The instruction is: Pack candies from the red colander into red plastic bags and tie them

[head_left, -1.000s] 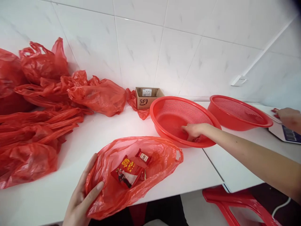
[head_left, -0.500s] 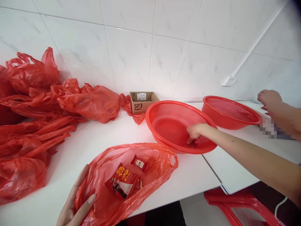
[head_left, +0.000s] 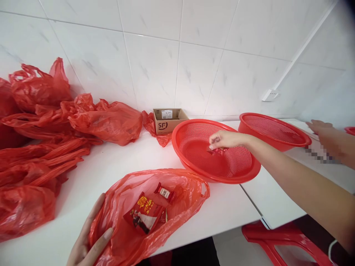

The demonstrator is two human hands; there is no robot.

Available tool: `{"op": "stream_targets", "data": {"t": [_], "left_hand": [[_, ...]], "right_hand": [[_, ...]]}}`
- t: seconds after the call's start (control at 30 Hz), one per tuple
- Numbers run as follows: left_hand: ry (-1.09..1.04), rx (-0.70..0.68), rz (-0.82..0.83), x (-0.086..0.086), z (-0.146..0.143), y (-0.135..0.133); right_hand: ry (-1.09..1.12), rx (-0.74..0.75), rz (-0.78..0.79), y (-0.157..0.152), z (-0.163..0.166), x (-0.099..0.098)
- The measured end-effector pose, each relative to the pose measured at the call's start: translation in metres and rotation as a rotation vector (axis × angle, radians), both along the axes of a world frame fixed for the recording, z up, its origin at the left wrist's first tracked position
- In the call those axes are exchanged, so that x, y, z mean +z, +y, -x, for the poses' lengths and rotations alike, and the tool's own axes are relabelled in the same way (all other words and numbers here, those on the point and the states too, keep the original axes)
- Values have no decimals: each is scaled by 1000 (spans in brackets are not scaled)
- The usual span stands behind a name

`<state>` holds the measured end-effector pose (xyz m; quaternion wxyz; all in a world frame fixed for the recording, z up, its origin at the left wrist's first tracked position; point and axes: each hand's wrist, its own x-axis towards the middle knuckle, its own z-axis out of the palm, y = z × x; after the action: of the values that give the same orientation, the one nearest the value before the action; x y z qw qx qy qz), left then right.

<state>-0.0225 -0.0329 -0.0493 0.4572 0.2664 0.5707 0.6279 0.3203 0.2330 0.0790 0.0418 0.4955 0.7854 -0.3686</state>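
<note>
At the lower left, my left hand (head_left: 90,236) is closed on the rim of a red plastic bag (head_left: 177,221), fingers behind the film and thumb in front. Inside the bag lie a red snack packet (head_left: 144,212) with yellow lettering and a smaller red packet (head_left: 165,193) bearing a white label. My right hand (head_left: 222,140) is over the red colander basket (head_left: 190,162), pinching a small red-wrapped snack (head_left: 217,150), partly covered by the fingers. Apart from that, the basket's visible floor is bare.
Several red plastic bags (head_left: 111,122) are heaped on the left of the white table (head_left: 116,159). By the wall stands a cardboard box (head_left: 166,125). A second red basket (head_left: 273,129) and another person's hand (head_left: 323,129) are at the right. Below is a red stool (head_left: 266,236).
My right hand has risen from the basket floor and moved left with the snack in its fingers. My left hand has stayed on the bag. The other person's hand has shifted down, its fingers straighter.
</note>
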Motion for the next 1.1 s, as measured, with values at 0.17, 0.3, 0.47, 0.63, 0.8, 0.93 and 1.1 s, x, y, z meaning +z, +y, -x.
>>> {"op": "stream_targets", "data": {"t": [0.17,0.3,0.47,0.63,0.8,0.93,1.1], "left_hand": [[30,28,-44,2,-2,2],[63,71,-87,-1,-4,-1],[61,79,-109,-5,-2,-4],[55,70,-119,-6,0,-4],[80,88,-97,-7,1,-5],[89,79,-48,-10,5,-4],[55,51,21,-13,8,0]], "right_hand": [[422,168,-89,-74,87,29],[274,387,-216,-123,148,5],[196,424,-362,-129,175,-28],[264,400,-340,-116,154,0],[168,94,-528,-100,77,14],[-111,66,-575,-131,26,-36],[-34,49,-818,-194,35,-95]]}}
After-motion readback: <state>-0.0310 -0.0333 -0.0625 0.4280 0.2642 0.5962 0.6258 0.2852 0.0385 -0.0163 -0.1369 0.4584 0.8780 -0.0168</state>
